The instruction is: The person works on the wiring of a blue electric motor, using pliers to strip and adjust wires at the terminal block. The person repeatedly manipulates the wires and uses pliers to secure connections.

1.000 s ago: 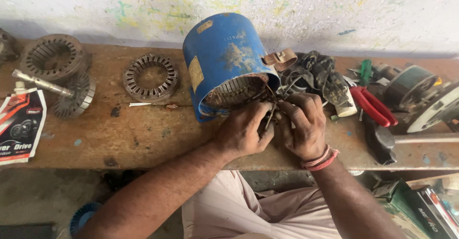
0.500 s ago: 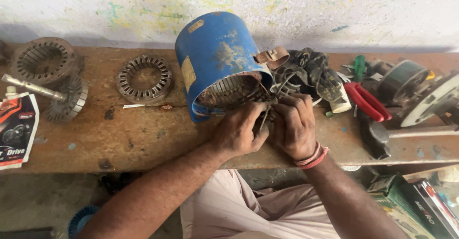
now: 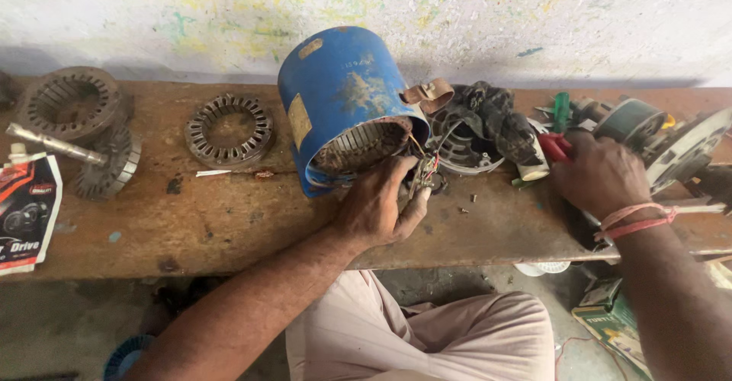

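1. My left hand [image 3: 377,209] sits at the open mouth of the blue motor housing [image 3: 343,99], which lies on its side near the middle of the worktop [image 3: 229,221], mouth toward five o'clock; my grip there is closed on the bundle of thin wires [image 3: 423,171] coming out of the mouth, pinched between thumb and fingers.

2. My right hand [image 3: 598,175] is off at three o'clock from the housing, laid over the red-handled tool [image 3: 555,146]; the fingers curl on the handles, but I cannot tell whether the grip has closed.

3. I judge the housing heavy and stiff, a steel shell with an iron core inside; rounded, so it may roll if nudged; best held by the rim or with a palm across the painted flank.

4. The wires look thin, soft and easily broken; I would hold them close to where they leave the winding and not tug.

5. Edges: the front edge of the worktop runs just under my left wrist at six o'clock; the wall closes off twelve o'clock.

6. Room: bare wood lies toward seven and eight o'clock, before the ring-shaped core [image 3: 229,131]; three o'clock is crowded with dark motor parts [image 3: 488,125] and loose tools.
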